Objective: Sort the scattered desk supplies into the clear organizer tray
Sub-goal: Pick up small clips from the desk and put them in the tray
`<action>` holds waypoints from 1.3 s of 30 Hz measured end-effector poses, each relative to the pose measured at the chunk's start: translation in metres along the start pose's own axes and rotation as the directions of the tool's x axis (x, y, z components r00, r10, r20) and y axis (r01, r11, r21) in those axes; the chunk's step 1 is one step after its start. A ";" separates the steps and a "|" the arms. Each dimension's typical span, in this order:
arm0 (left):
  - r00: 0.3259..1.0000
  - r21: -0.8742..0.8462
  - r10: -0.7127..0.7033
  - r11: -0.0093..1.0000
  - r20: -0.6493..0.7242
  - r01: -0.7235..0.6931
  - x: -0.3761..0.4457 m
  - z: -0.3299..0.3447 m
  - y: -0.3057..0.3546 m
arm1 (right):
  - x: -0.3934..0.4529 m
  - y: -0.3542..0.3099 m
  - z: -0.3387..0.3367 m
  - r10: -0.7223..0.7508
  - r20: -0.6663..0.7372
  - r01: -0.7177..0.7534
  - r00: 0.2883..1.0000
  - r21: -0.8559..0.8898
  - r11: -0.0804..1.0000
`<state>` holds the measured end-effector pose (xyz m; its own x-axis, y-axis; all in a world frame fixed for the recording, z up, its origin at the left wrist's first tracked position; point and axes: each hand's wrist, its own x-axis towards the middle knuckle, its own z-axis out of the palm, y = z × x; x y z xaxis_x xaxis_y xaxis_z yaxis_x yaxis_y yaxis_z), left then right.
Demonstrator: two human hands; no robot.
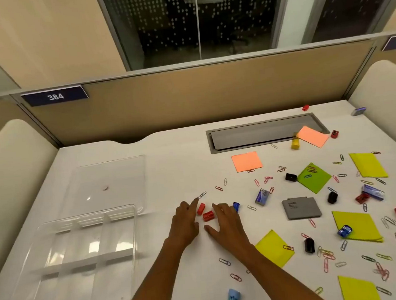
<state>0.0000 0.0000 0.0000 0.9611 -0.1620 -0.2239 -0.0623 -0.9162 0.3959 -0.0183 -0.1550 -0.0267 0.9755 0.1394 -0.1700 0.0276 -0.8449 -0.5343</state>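
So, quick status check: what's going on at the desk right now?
Left hand and right hand open, flat on desk, flanking two red sharpeners. Clear organizer tray holds nothing. Paper clips scattered; nothing blocking.

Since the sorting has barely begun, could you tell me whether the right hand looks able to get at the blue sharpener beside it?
Probably yes: the right hand lies flat on the desk with the blue sharpener right at its fingers, nothing between them.

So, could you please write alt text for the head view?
Two open hands, left and right, reach for two red sharpeners on a white desk. An empty clear organizer tray sits left; paper clips and sticky notes lie scattered right.
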 end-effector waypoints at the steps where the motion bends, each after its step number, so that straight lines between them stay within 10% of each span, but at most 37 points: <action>1: 1.000 0.006 -0.005 1.000 0.002 0.005 0.005 0.000 -0.001 | 0.004 0.001 0.001 -0.020 -0.024 0.021 0.999 0.021 1.000; 24: 0.984 -0.280 0.039 0.956 -0.177 -0.088 -0.022 -0.023 -0.023 | 0.011 -0.014 -0.001 -0.076 -0.148 0.114 0.986 0.269 0.956; 39: 0.864 -0.229 -0.124 0.973 -0.488 0.011 -0.116 -0.116 -0.168 | 0.008 -0.209 0.046 -0.386 -0.260 0.460 0.885 0.366 0.809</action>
<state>-0.0695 0.2150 0.0625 0.9694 0.1529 0.1922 0.0113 -0.8094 0.5871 -0.0263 0.0466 0.0453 0.9095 0.3154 0.2707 0.3913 -0.4304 -0.8134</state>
